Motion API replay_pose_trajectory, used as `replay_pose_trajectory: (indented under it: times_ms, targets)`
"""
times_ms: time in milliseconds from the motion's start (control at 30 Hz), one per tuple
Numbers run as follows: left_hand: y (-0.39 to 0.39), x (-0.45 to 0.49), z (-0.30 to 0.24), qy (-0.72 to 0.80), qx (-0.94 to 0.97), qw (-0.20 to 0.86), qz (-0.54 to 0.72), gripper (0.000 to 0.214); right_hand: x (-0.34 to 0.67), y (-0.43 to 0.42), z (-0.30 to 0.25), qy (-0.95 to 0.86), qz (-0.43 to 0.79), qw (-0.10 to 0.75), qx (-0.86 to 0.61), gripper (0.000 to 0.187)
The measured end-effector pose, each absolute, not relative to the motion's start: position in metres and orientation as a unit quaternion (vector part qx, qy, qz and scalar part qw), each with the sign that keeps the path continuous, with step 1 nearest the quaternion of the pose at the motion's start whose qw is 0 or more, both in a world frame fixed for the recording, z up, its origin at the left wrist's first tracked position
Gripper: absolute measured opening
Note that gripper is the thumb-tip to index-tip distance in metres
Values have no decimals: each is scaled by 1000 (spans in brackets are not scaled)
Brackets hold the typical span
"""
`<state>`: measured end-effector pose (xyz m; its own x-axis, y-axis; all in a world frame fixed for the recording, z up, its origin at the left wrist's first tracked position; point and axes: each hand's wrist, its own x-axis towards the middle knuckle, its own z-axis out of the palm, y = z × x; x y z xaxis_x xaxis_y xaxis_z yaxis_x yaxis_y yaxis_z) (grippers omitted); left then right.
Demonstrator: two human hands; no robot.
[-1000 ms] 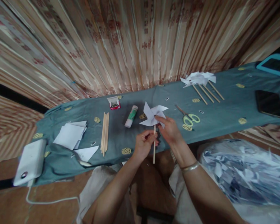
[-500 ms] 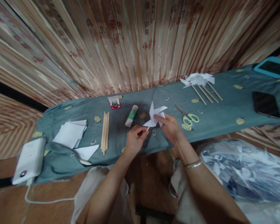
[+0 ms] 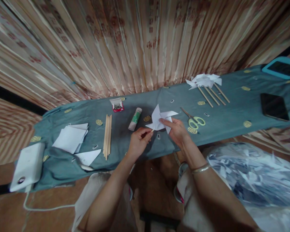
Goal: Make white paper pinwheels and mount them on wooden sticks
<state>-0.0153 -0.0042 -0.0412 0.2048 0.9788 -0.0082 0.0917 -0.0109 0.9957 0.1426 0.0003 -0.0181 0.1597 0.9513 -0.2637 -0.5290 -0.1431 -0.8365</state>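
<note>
A white paper pinwheel is held up over the front middle of the cloth-covered table. My right hand pinches its folded centre, thumb on top. With closed fingertips my left hand grips a thin wooden stick whose visible end meets the pinwheel's lower edge; the rest is hidden by the fingers and the paper. A glue stick with a green label lies just beyond my left hand. To the right of my right hand are scissors with light green handles.
Wooden sticks lie beside stacked paper squares and a folded paper piece. A small red box holds pins. Several pinwheels rest at the back right, near a phone. A white device sits far left; a plastic bag of paper scraps stands at right.
The pinwheel has turned a little in my hands, its right blade now pointing further right. Both hands keep their grip. The whole view has shifted slightly.
</note>
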Motion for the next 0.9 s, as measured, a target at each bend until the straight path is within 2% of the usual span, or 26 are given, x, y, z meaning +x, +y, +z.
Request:
replay_pose_trajectory:
  times_ms: [200, 567, 900]
  targets:
    - [-1, -4, -43, 471, 522, 580, 412, 20, 142, 1, -18, -195, 625, 627, -422, 28]
    - [-3, 4, -49, 499, 567, 500, 425, 16, 142, 6, -30, -139, 657, 643, -368, 10]
    - [-4, 9, -47, 515, 575, 477, 421, 16, 140, 8, -28, -49, 711, 627, -315, 20]
